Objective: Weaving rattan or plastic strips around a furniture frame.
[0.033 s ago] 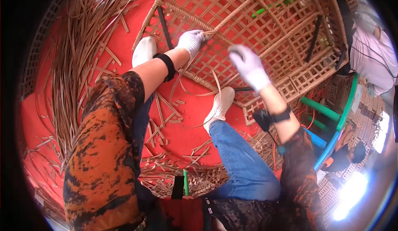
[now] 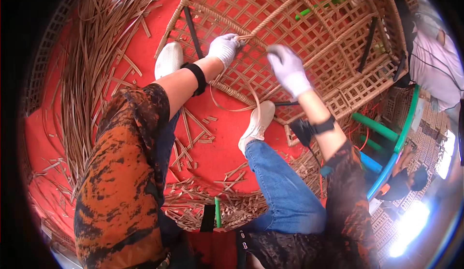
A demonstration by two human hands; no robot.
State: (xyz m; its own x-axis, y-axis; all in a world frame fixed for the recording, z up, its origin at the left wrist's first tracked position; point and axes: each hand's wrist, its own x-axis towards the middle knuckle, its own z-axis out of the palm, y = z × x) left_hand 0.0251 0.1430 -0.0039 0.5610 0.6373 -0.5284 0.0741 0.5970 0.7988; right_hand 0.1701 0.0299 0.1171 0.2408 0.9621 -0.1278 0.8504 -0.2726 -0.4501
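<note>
My left hand [image 2: 223,49], in a white knit glove, is closed at a wrapped rib joint of a woven rattan frame [image 2: 278,13]. Its fingers pinch a light rattan strip [image 2: 245,37] where the strip meets the joint. A thin loop of rattan [image 2: 226,108] hangs below this hand and curves up near my right shoe. My right hand [image 2: 288,68], gloved too, is raised over the lattice to the right of the joint. Its thumb stands off from the fingers, which are slightly blurred; nothing shows in its grasp.
A heap of long rattan strips [image 2: 82,85] lies on the red floor covering [image 2: 145,138] at left. Short offcuts [image 2: 193,206] are scattered around my feet. To the right are a green and blue tube frame [image 2: 394,153] and another person in a pale top [image 2: 432,71].
My right hand and forearm have shifted slightly up over the lattice. The hanging loop has swung a little. My left hand keeps its hold at the joint.
</note>
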